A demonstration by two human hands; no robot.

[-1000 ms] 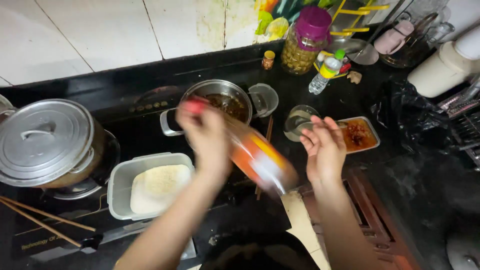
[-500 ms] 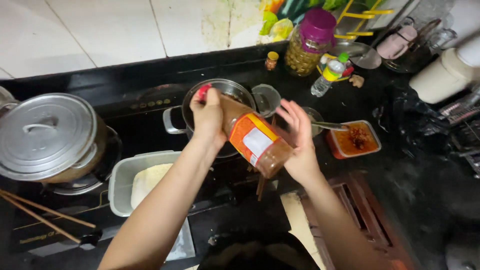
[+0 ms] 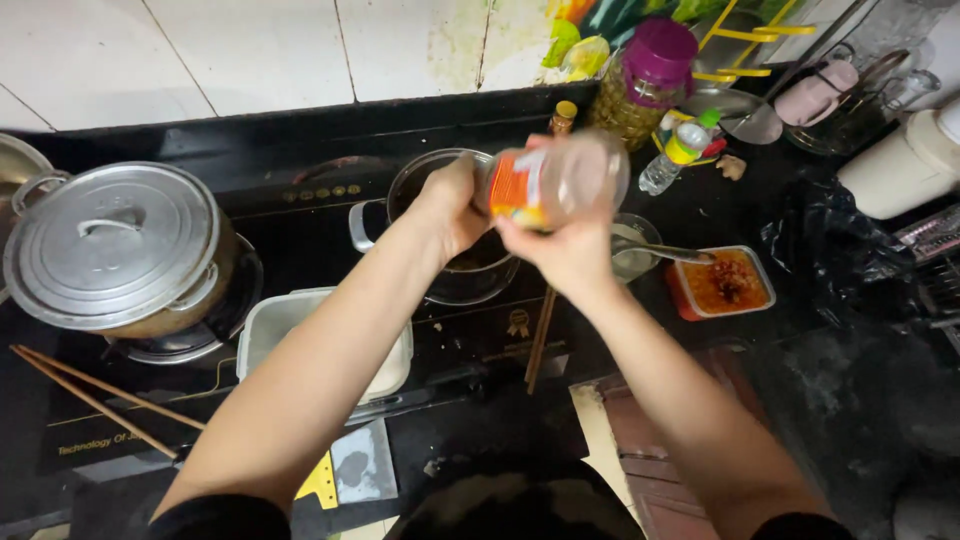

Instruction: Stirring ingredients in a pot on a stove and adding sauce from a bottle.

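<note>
Seen from above, a person stood at a black stovetop and held a clear jar with an orange label (image 3: 552,183) lying on its side just above centre of the frame, over a small open pot (image 3: 440,235) of dark liquid. The left hand (image 3: 452,205) was closed around the jar's left end, where the lid would be, though the fingers hid it. The right hand (image 3: 560,245) cupped the jar's body from below, fingers curled up and firmly closed around it. The step in hand looked like twisting the lid at the jar's mouth, or tipping its contents toward the pot; which of these could not be told. The next move would probably call for a steady grip from the right hand while the left turned its end, keeping the mouth above the pot. At the left of the frame a large metal pot with a lid (image 3: 115,250) sat on a burner, with wooden chopsticks (image 3: 95,400) lying at lower left. A white rectangular container (image 3: 270,330) sat partly under the left forearm. To the right of centre were a small glass bowl with a spoon (image 3: 640,255) and an orange tub of red sauce (image 3: 720,283). A purple-lidded jar (image 3: 645,80) stood at the upper right.
</note>
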